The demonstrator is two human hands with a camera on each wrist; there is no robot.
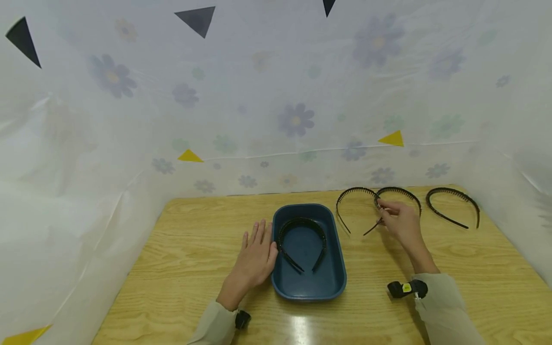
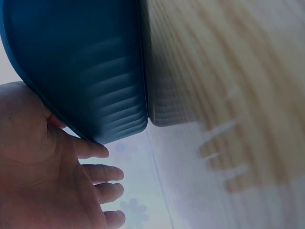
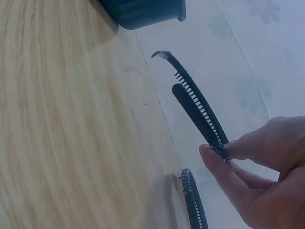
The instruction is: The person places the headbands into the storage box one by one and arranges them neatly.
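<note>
My right hand [image 1: 402, 225] pinches a black toothed headband [image 1: 357, 189] by one side between thumb and fingers. In the right wrist view this headband [image 3: 202, 112] is above the table, its teeth showing. Behind that hand lies a second black headband [image 1: 403, 190], which the fingers partly cover. My left hand [image 1: 253, 258] has its fingers extended along the left side of a dark blue tray [image 1: 304, 290], the thumb at its rim. Inside the tray lies another black headband [image 1: 303, 221]. In the left wrist view the left hand [image 2: 47, 167] shows its palm beside the tray wall.
One more black headband [image 1: 448, 190] lies at the table's back right corner. The wood-grain table [image 1: 194, 239] ends at a white flowered sheet [image 1: 241, 120] that rises behind it and along both sides.
</note>
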